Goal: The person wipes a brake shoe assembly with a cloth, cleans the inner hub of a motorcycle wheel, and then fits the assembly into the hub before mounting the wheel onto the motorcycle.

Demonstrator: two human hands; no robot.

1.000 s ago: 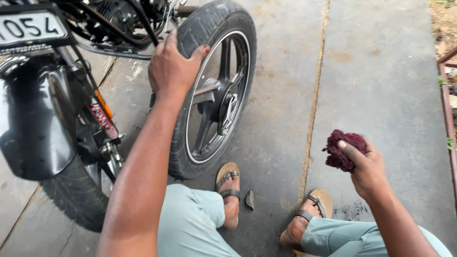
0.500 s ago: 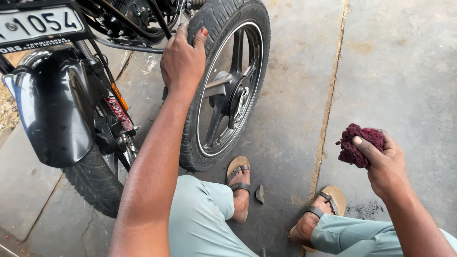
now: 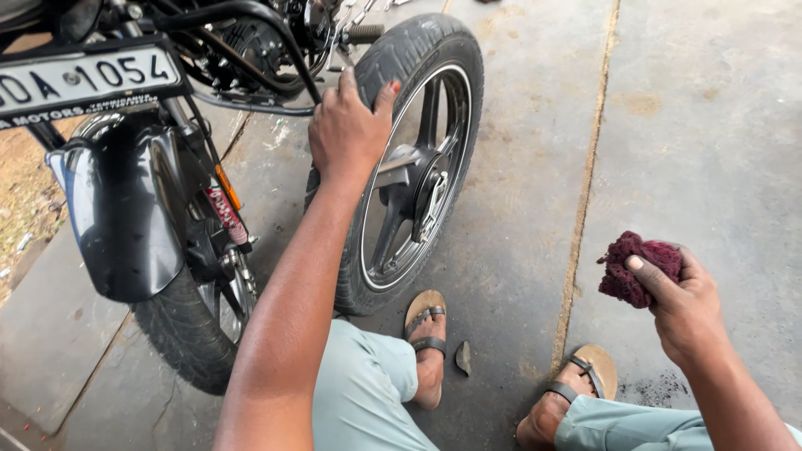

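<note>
On the concrete floor (image 3: 693,125) beside a parked motorcycle (image 3: 167,125), a loose wheel (image 3: 418,159) stands upright, its tyre gripped at the top by the left hand (image 3: 347,125), fingers curled over the tread. Right hand (image 3: 681,301), held apart above a sandalled foot (image 3: 576,392), closes its fingers around a crumpled dark red cloth (image 3: 639,267), thumb pressed on top
</note>
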